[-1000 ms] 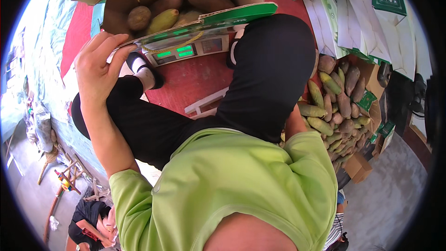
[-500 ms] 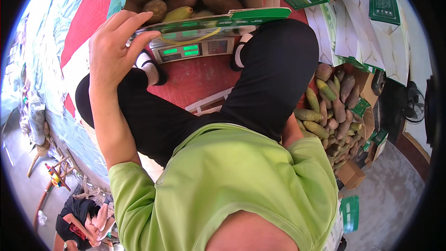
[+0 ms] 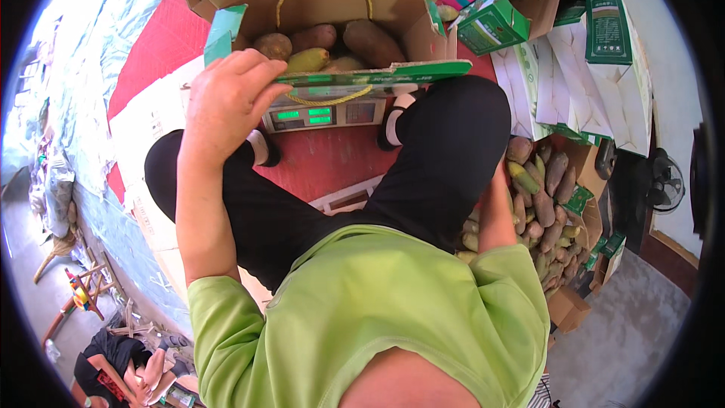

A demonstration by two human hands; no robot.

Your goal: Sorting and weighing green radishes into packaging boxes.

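An opened cardboard carton [image 3: 428, 42] with a green front edge and yellow rope handles stands ahead of me. Inside lie several brownish-purple and green radish-like root vegetables [image 3: 375, 44]. My left hand [image 3: 230, 102] is closed over the left end of the carton's front edge, thumb on the near side. Just below that edge, partly covered by it, is a scale [image 3: 355, 114] with lit green displays. My right forearm [image 3: 495, 215] reaches down beside my right knee, next to a heap of the same vegetables [image 3: 545, 208]; the knee hides that hand's fingers.
White and green folded cartons [image 3: 581, 87] stand at the right, beyond the heap. An open green box [image 3: 495, 26] lies at the upper right, and a black fan [image 3: 666, 181] is by the wall. Pale blue sheeting [image 3: 113, 159] spreads on the left. Another person [image 3: 124, 366] sits at lower left.
The view has shifted, so the carton and my left hand sit lower and slightly further right. More of my right forearm shows beside the knee. My left hand keeps its hold on the carton's edge.
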